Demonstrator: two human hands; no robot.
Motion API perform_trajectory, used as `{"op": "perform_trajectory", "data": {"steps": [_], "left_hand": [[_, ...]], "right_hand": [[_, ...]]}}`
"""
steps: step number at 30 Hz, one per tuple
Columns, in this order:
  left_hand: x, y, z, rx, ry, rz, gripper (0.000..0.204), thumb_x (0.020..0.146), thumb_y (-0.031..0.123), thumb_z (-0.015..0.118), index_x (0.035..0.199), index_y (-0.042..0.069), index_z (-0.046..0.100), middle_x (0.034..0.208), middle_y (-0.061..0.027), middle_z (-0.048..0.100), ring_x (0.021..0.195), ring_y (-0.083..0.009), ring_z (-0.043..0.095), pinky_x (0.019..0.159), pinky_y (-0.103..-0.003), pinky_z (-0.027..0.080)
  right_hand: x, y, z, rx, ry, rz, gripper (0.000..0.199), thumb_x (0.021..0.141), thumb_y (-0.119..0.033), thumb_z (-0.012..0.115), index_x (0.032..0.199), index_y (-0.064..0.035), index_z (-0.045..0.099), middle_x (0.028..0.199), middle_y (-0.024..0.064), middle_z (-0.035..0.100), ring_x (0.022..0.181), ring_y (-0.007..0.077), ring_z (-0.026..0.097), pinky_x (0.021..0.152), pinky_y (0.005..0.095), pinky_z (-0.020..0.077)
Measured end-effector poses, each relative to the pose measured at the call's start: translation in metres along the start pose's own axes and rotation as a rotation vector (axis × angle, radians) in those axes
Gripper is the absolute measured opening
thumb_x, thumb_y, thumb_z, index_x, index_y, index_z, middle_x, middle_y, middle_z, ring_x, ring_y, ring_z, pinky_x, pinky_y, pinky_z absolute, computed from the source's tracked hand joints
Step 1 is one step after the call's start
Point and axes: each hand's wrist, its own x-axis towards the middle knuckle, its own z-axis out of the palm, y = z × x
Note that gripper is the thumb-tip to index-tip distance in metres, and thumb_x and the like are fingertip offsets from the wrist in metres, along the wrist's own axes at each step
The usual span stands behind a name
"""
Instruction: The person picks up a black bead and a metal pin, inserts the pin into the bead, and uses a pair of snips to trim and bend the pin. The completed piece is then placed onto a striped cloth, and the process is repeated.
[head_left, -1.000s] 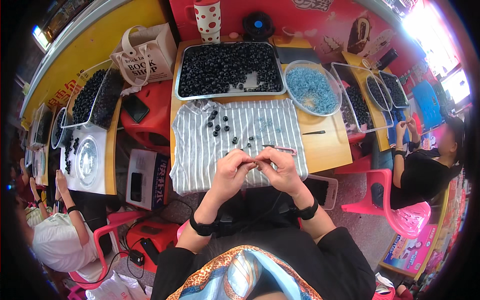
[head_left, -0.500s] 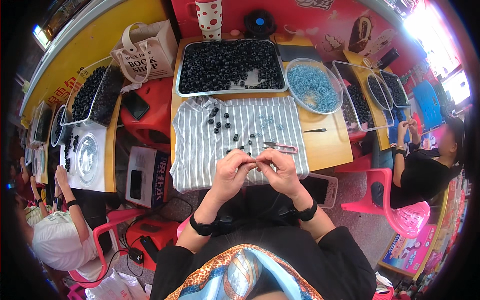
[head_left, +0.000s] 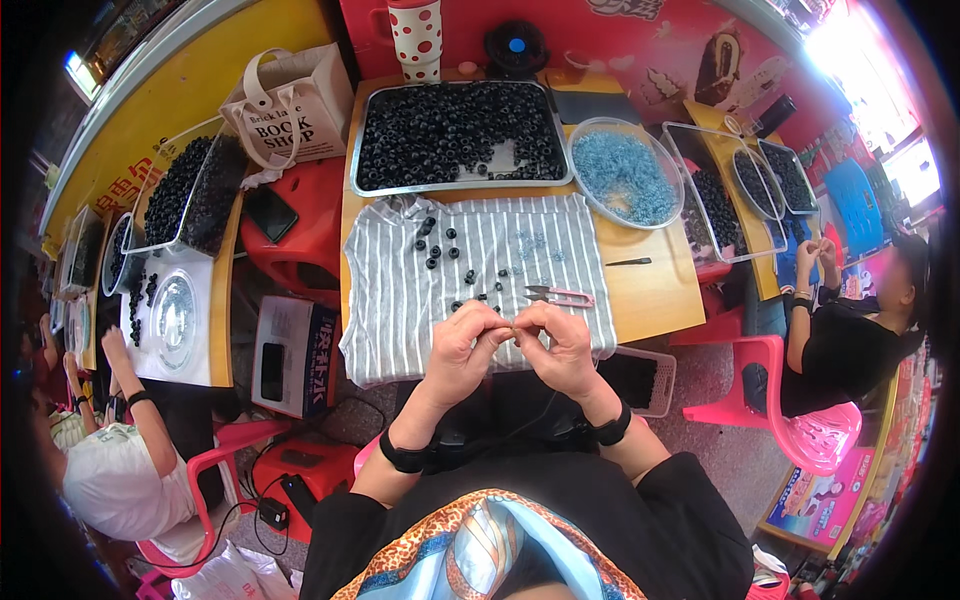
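Over the near edge of the striped grey cloth (head_left: 390, 320), my left hand (head_left: 465, 345) and my right hand (head_left: 556, 345) meet in a pinch, fingertips touching. Whatever sits between the fingertips is too small to make out; a thin dark line hangs below my right hand. Just beyond my right hand lie thread snips (head_left: 560, 297) with pink handles. Loose black beads (head_left: 433, 252) are scattered on the cloth, a few close to my left hand. Small clear-blue beads (head_left: 538, 243) lie farther right on the cloth.
A metal tray (head_left: 460, 186) of black beads stands at the back, beside a round tub (head_left: 683, 195) of blue beads. A thin dark tool (head_left: 628, 262) lies on the wooden table (head_left: 655, 300). People work at tables left and right. A tote bag (head_left: 290, 100) stands at back left.
My hands stay pinched together in nearly the same place. A thin dark line now shows below my right hand. The person at left has lifted a hand toward their table.
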Motion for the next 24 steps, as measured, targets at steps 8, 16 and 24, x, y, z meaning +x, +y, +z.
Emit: {"op": "perform_trajectory", "data": {"steps": [8, 16, 24], "left_hand": [[-0.003, -0.006, 0.004, -0.047, 0.033, -0.052, 0.008, 0.082, 0.001, 0.072, 0.086, -0.001, 0.066, 0.078, -0.0082, 0.063, 0.070, -0.0191, 0.060, 0.062, -0.030, 0.047], [-0.002, 0.001, 0.000, -0.025, 0.010, 0.025, 0.013, 0.079, 0.001, 0.075, 0.088, 0.000, 0.066, 0.082, -0.0093, 0.064, 0.072, -0.0218, 0.062, 0.063, -0.031, 0.049], [-0.002, 0.005, -0.002, 0.032, -0.022, 0.048, 0.015, 0.078, 0.000, 0.075, 0.091, 0.001, 0.067, 0.083, -0.0103, 0.064, 0.073, -0.0239, 0.063, 0.064, -0.031, 0.050]], "right_hand": [[-0.005, 0.005, 0.005, 0.052, 0.071, 0.061, 0.017, 0.079, 0.013, 0.062, 0.090, 0.0007, 0.060, 0.077, 0.0074, 0.061, 0.062, 0.0137, 0.059, 0.057, 0.0256, 0.0456], [-0.006, 0.002, 0.000, 0.075, 0.046, 0.027, 0.018, 0.079, 0.013, 0.062, 0.093, 0.0012, 0.060, 0.080, 0.0084, 0.063, 0.064, 0.0150, 0.060, 0.058, 0.0266, 0.0460], [-0.004, -0.003, -0.003, 0.028, 0.030, 0.012, 0.018, 0.080, 0.013, 0.062, 0.093, 0.0013, 0.060, 0.080, 0.0087, 0.063, 0.064, 0.0152, 0.060, 0.058, 0.0263, 0.0465]]}}
